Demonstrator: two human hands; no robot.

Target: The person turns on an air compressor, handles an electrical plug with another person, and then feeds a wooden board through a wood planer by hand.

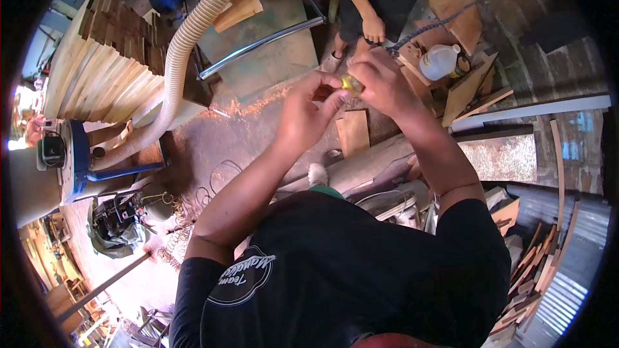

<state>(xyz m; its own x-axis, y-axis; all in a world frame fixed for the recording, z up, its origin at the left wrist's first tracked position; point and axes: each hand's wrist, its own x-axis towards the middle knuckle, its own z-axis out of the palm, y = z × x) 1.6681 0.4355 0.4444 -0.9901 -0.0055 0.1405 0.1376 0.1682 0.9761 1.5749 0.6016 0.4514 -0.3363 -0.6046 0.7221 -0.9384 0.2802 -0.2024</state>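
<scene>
Your left hand (304,106) is raised at the upper middle of the frame, its forearm slanting up and rightward from the black sleeve at lower left. The thumb and index finger bow into a loop, their tips coming up against the left side of a small yellow object (349,83) — you can't tell from here whether they grip it or only touch it.

Your right hand (385,82) meets it from the other side, the forearm leaning up and leftward, the wrist bent inward. Its fingers are curled and pinch the small yellow object, which sits between your two hands, above centre in the frame; the fingers hide part of it, so its full shape can't be made out.

Your black short-sleeved T-shirt (361,258) fills the lower middle. Its white chest print appears upside down to you: "Team" reads clearly, with a larger word starting "Man" beside it — the rest is lost in the folds.

At the top, right of centre, another person wears a dark shirt (394,1) with a white "6" under white lettering that the edge cuts off. The label on the translucent white plastic jug (438,63) at upper right is too small to read.
</scene>
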